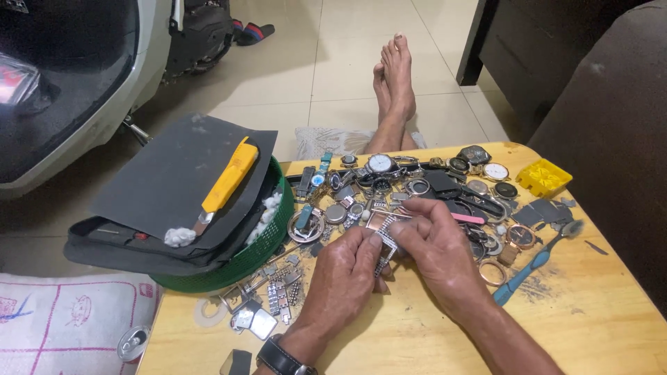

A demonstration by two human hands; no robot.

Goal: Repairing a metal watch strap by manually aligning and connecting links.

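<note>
A: Steel, that watch band (384, 244)?
B: Looks it. Both hands pinch it: left hand (345, 272) closed on its lower end, right hand (434, 248) gripping the top, just above the tabletop (417, 326).
A: And around them?
B: Just beyond the fingers, a heap of watches (417, 184). Right of the right hand, a blue toothbrush (535, 262); farther, a yellow box (543, 176). Left of the left hand, loose links (278, 292), then a green basket (260, 243) with sandpaper (174, 173) and a yellow knife (229, 175).
</note>
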